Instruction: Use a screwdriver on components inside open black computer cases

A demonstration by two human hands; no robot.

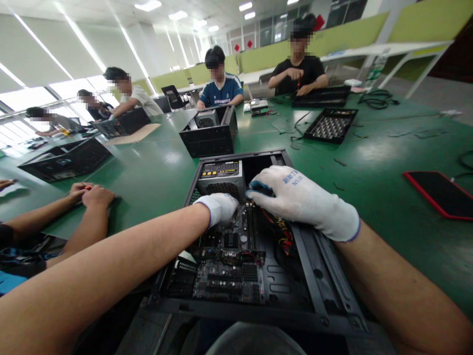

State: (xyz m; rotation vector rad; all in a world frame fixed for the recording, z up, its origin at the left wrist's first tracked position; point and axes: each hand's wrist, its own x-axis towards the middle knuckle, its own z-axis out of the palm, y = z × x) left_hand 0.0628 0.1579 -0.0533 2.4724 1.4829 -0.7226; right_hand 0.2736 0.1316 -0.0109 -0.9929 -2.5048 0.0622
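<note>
An open black computer case (306,276) lies in front of me with a motherboard (231,256) inside. My left hand (222,207), in a white glove, reaches down over the upper end of the board, just below the power supply (220,176). Its fingers are bent downward and mostly hidden. Over the board's upper right edge, my right hand (290,195) has its fingers curled and thumb and fingertips close together. Whatever lies between those tips is too dark to name. A bundle of dark cables with yellow and red wires (283,234) runs beneath this hand.
A phone-like slab with a red edge (443,194) lies at right. Ahead on the green table (155,172) stand another computer case (209,138) and a black panel (330,125). At left, a co-worker's hands (92,194) hold something red. Several people sit around the table.
</note>
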